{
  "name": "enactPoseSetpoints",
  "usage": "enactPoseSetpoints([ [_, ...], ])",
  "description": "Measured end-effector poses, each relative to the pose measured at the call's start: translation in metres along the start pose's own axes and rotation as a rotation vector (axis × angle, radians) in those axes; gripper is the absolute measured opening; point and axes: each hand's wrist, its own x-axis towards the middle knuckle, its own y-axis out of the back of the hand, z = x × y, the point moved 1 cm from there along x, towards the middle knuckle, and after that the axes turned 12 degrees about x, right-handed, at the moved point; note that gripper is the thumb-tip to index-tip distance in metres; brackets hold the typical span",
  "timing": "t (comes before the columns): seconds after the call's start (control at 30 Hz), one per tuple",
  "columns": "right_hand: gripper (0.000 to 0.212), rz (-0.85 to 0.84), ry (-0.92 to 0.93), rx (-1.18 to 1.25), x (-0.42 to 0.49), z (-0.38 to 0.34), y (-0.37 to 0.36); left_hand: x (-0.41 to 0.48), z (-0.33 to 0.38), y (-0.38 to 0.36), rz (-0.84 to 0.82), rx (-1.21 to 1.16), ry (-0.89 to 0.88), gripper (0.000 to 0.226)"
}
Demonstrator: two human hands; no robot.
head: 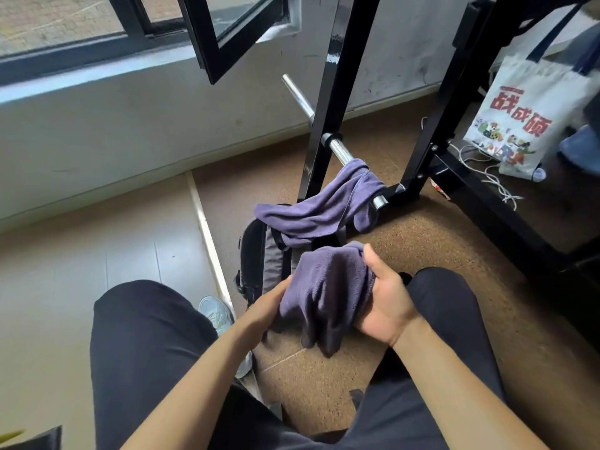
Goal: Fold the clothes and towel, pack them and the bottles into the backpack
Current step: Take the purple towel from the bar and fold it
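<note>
Item: purple towel, bunched and held low between your knees, above the floor. Long axis: running away from you, toward the backpack, which stands just beyond the towel's far-left edge with a draped purple cloth lying over it and over the chrome bar. Nearer hand to the backpack: your left hand. It touches the towel's left edge with its fingers tucked beneath, so you cannot tell whether they clasp or merely support. Right hand: palm turned inward, thumb over the far corner, fingers curled into the cloth, gripping. The next fold likely turns on that right-hand corner.
</note>
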Motion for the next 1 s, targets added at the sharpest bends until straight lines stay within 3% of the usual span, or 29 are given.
enactPoseSetpoints([
  [0.1,0.04,-0.106,0.009,0.001,-0.005,-0.008,-0.005,0.001,0.0,-0.003,-0.128,-0.023,0.011,0.041],
  [0.2,0.064,-0.131,-0.021,-0.065,-0.001,-0.012,-0.007,0.0,0.002,-0.007,-0.288,-0.015,0.043,0.074],
  [0.27,0.05,-0.073,0.006,-0.12,0.004,-0.015,0.0,0.0,0.004,-0.006,-0.325,-0.118,-0.032,0.066],
  [0.37,0.034,0.084,0.047,-0.249,0.013,-0.018,0.016,0.002,0.008,0.006,-0.168,-0.331,-0.139,0.046],
  [0.5,0.026,0.455,0.089,-0.486,0.023,-0.011,0.057,0.006,0.004,0.031,0.078,-0.513,-0.213,0.057],
  [0.6,0.028,0.672,0.029,-0.773,0.027,-0.006,0.078,0.004,0.004,0.044,0.256,-0.641,-0.206,0.046],
  [0.73,0.036,0.751,0.143,-0.857,0.029,-0.013,0.072,0.0,0.0,0.06,0.515,-0.509,-0.214,0.044],
  [0.8,0.038,0.768,0.252,-0.754,0.031,-0.016,0.069,-0.004,-0.001,0.066,0.589,-0.415,-0.257,0.039],
  [0.9,0.033,0.798,0.257,-0.453,0.031,-0.021,0.065,-0.008,-0.004,0.072,0.685,-0.328,-0.352,0.031],
  [1.0,0.028,0.563,0.215,-0.322,0.028,-0.025,0.062,-0.007,-0.006,0.077,0.697,-0.401,-0.374,0.018],
])
